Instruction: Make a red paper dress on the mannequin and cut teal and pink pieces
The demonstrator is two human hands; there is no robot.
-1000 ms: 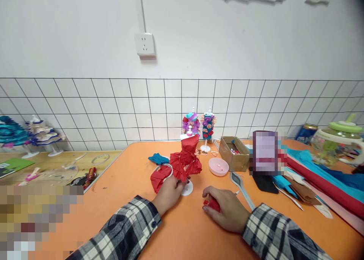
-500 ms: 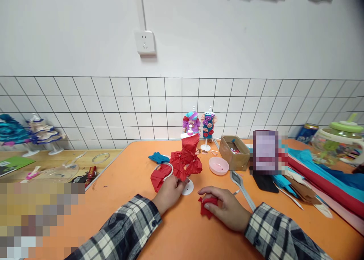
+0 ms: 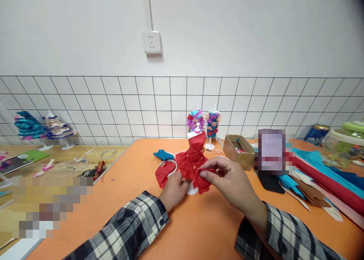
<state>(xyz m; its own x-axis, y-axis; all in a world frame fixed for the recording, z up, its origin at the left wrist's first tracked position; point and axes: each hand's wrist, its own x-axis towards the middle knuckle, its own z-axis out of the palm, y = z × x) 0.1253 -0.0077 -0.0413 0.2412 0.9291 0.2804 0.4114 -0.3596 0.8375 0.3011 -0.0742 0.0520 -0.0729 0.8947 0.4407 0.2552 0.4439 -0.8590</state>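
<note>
The right hand (image 3: 226, 178) has lifted its pinched red ruffle (image 3: 201, 182) to the paper dress (image 3: 192, 159), seemingly positioning it; the left hand (image 3: 174, 189) curls below the dress, grip unclear.

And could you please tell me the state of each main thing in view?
Red dress: upright on its white stand
Red piece: pinched in the right hand; contact with the dress unclear
Left hand: beside the stand's foot, grip partly hidden
Cardboard box: open-topped
Jar: lid on
Flowered blue form: standing upright
</note>
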